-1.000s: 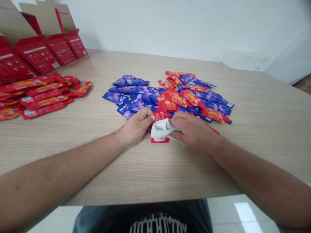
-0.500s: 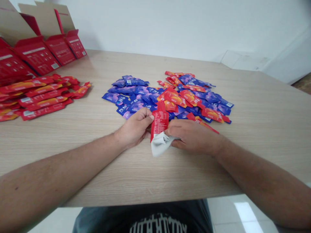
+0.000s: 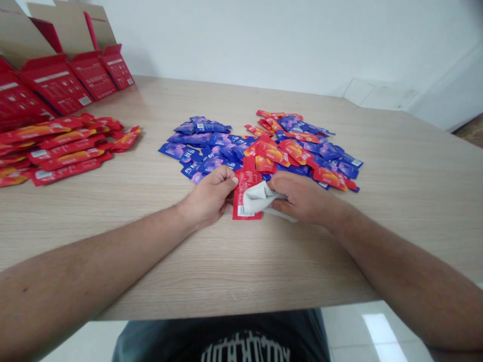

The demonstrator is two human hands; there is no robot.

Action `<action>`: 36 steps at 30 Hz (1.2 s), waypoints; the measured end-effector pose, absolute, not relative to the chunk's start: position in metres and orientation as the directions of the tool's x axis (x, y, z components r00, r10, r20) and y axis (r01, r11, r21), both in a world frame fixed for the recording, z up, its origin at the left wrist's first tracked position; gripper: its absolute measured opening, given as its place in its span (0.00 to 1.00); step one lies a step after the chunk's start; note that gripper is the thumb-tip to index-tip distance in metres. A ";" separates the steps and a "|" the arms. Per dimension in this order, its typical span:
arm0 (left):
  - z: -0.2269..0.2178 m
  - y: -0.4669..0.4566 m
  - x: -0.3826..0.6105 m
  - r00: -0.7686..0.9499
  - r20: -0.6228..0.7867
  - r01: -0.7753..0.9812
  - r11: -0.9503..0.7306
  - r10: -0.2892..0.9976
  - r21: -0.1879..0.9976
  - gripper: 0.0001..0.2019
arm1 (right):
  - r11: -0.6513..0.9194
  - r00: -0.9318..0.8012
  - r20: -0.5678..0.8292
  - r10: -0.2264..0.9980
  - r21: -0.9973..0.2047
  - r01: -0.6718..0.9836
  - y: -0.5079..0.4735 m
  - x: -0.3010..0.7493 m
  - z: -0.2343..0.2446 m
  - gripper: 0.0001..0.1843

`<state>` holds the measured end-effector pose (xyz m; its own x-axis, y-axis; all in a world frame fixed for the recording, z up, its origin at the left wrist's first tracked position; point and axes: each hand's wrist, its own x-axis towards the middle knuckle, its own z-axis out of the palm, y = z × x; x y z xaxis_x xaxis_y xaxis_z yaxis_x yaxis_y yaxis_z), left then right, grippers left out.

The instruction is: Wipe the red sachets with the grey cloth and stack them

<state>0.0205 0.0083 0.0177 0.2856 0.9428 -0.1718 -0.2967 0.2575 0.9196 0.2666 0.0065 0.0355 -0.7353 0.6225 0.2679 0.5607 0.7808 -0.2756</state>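
A red sachet [image 3: 244, 201] lies back side up on the wooden table [image 3: 234, 261], just in front of a heap of sachets. My left hand [image 3: 209, 197] pinches its upper left corner between thumb and fingers. My right hand [image 3: 302, 197] is closed round a crumpled white cloth [image 3: 257, 196], pressing it on the sachet's right half. Behind both hands lies the heap: blue sachets [image 3: 206, 146] mostly on the left, mixed red and blue sachets [image 3: 302, 148] on the right.
A stacked spread of long red sachets [image 3: 64, 146] covers the table's left side. Open red cartons [image 3: 56, 85] with brown flaps stand behind them at the far left. A white wall rises beyond the table's far edge. My dark shirt shows below the near edge.
My right hand has drawn the cloth back up from the sachet's lower end to its upper right part. The left hand has kept its pinch and barely moved.
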 end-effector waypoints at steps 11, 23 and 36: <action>0.019 0.008 0.020 0.283 -0.171 -0.279 0.251 0.944 0.927 0.09 | 0.750 -0.695 0.284 0.661 -0.283 0.598 0.007 0.265 0.034 0.10; 0.007 0.008 0.018 0.324 -0.106 -0.189 0.174 0.940 0.967 0.11 | 0.671 -0.568 0.375 0.733 -0.255 0.696 -0.002 0.256 0.036 0.09; 0.006 0.008 0.017 0.324 -0.047 -0.139 0.096 0.945 0.986 0.12 | 0.668 -0.589 0.327 0.739 -0.242 0.704 -0.015 0.244 0.039 0.08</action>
